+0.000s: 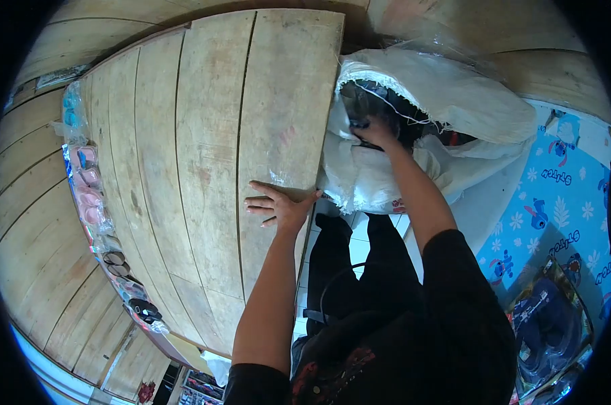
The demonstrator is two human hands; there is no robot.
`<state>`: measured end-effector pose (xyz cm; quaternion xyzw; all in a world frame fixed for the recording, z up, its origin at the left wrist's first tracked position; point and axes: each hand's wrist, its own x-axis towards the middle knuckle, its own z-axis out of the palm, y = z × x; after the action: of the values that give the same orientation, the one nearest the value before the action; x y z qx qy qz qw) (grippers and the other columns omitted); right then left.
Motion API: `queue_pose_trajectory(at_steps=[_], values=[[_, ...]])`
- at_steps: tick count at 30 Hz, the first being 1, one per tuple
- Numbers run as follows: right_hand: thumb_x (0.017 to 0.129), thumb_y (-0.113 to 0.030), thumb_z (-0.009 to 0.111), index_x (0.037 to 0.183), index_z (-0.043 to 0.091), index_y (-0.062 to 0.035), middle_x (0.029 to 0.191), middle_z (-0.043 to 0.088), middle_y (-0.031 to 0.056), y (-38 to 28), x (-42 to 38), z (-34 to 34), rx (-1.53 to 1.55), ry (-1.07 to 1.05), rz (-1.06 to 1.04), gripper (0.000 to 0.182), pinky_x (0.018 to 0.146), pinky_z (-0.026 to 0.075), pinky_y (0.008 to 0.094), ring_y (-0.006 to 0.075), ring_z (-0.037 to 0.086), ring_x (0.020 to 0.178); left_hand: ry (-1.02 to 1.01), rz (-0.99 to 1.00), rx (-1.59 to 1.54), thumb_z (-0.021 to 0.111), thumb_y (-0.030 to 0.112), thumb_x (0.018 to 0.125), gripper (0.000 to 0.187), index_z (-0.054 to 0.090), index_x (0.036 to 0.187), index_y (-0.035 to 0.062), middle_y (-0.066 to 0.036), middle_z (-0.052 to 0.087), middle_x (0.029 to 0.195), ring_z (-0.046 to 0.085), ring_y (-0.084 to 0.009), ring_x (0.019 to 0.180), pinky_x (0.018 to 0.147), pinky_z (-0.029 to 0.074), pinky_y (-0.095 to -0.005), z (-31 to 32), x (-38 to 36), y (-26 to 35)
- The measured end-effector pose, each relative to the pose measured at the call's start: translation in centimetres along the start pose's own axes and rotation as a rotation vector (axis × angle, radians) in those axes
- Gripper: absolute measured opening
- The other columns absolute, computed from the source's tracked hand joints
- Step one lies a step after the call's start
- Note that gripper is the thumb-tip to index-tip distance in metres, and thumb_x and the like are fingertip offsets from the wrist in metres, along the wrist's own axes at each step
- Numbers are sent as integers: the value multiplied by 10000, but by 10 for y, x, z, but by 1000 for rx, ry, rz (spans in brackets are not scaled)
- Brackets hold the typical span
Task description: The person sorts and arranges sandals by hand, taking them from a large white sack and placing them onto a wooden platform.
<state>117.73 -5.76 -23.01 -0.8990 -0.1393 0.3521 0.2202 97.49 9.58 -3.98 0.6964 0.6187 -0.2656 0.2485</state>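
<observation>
My left hand (280, 208) rests with its fingers spread on the wooden plank table (207, 128), its thumb at the right edge. A large white woven sack (481, 94) stands beside that edge, its frayed mouth gaping. Inside the mouth is my right hand (378, 131), its fingers curled at a dark, shiny bundle (363, 101) that looks wrapped in clear plastic. What exactly these fingers grip is hidden. More dark contents and a bit of red show deeper in the sack.
Packaged goods, some pink (91, 196), line the table's far left edge. Blue patterned sheeting (555, 182) lies to the right of the sack. A plastic-wrapped dark blue item (545, 324) sits at lower right. White floor tiles (360, 246) show between my legs.
</observation>
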Motion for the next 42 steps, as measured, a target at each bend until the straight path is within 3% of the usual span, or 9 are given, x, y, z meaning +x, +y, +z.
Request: queue_pose_trajectory(at_steps=[8,10,14,17,25,32,35,38,42], values=[[757,-464,694,1096,600,-4,1059,637,192,54,-65,-64,406,348,-129,579,890,442,385,338,589,1023,-22,-17,-14,882,410,533,1505,-349,1342,99,-381,-328,1341,-295,-514,1278,991,59,-724,-3,0,0],[801,-353,696,1096,605,4,1019,650,116,61,-81,-86,380,415,115,472,873,431,330,229,594,956,-23,0,-20,880,407,538,1503,-353,1340,98,-383,-328,1340,-297,-518,1274,987,60,-728,-2,0,-2],[801,-341,695,1091,587,28,1043,633,137,67,-101,-104,553,366,120,482,881,425,343,234,586,967,-15,2,-24,880,411,535,1506,-355,1338,98,-387,-329,1337,-300,-520,1271,985,59,-730,-1,0,-2],[782,-345,698,1099,564,20,1136,587,228,85,-97,-90,521,370,38,502,900,427,388,335,573,1049,27,6,-41,889,456,478,1538,-324,1362,123,-371,-324,1355,-280,-495,1298,983,57,-728,4,4,-7],[705,-221,654,1251,450,-11,1149,554,235,0,-85,-108,-484,236,121,620,964,369,502,403,473,1156,14,6,-24,883,425,520,1513,-340,1350,99,-392,-326,1336,-306,-515,1272,977,38,-734,2,1,-4],[709,-297,644,1233,496,-52,1202,540,217,-42,-54,-93,-617,550,-65,597,984,337,543,367,471,1177,-3,-10,-36,885,408,524,1513,-350,1343,105,-379,-347,1333,-311,-511,1271,981,19,-727,0,1,-2],[737,-383,677,1267,482,-36,1200,558,224,-45,-37,-92,-552,193,28,664,984,396,439,348,524,1135,37,0,-17,887,484,464,1558,-340,1353,126,-379,-315,1354,-267,-510,1296,976,68,-733,5,4,-6],[705,-526,669,1278,505,-78,1274,501,230,52,49,-39,-361,-110,-90,745,1048,329,424,353,448,1218,25,-17,-4,888,474,474,1552,-346,1350,129,-381,-311,1355,-264,-512,1296,976,70,-732,2,4,-4],[662,-564,704,1289,462,8,1315,468,230,29,32,-54,-377,-150,-64,883,1072,309,398,338,416,1256,-13,-9,-58,883,403,530,1508,-353,1342,105,-373,-352,1335,-317,-499,1276,983,-2,-722,-2,-1,0]])
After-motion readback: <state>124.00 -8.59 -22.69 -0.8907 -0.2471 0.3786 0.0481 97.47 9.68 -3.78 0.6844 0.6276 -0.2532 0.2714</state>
